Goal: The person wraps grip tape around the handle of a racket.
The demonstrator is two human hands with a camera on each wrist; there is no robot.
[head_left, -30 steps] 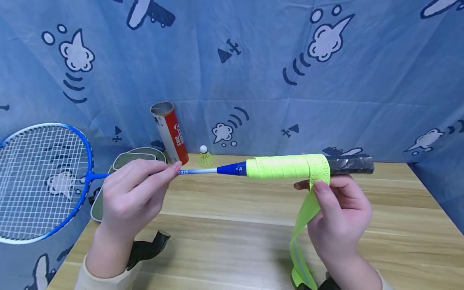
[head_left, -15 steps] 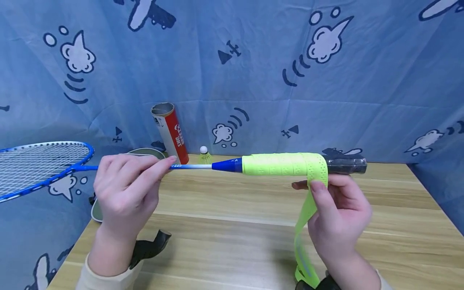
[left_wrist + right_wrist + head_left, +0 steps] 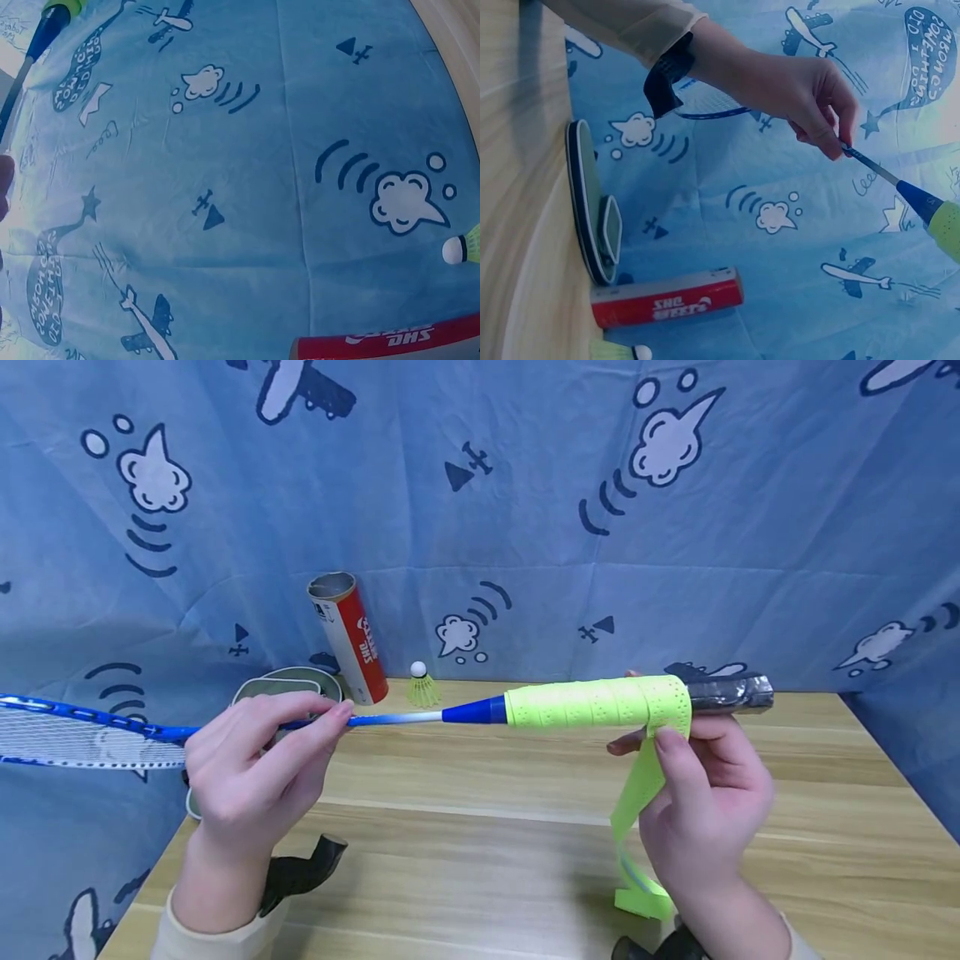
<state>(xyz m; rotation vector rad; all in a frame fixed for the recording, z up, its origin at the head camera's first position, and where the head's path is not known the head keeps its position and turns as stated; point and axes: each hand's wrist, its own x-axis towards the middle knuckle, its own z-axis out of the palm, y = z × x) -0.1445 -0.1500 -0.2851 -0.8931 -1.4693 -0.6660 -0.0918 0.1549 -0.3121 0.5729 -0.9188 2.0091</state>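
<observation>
Over one table (image 3: pixel 450 868), the left hand (image 3: pixel 255 768) is pinching one racket (image 3: pixel 474 711) on its left side, the right hand (image 3: pixel 705 802) one neon tape (image 3: pixel 636 789); one tube (image 3: pixel 348 643) and one shuttlecock (image 3: pixel 423 687) are standing far left.

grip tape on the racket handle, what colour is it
Bright yellow-green, with small perforations; the grip tape shows best in the head view.

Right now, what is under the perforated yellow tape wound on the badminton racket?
Past the edges of the perforated yellow tape, the shiny black handle end and tapered blue cone show. Whether the black continues underneath cannot be seen; the turns cover it.
</observation>
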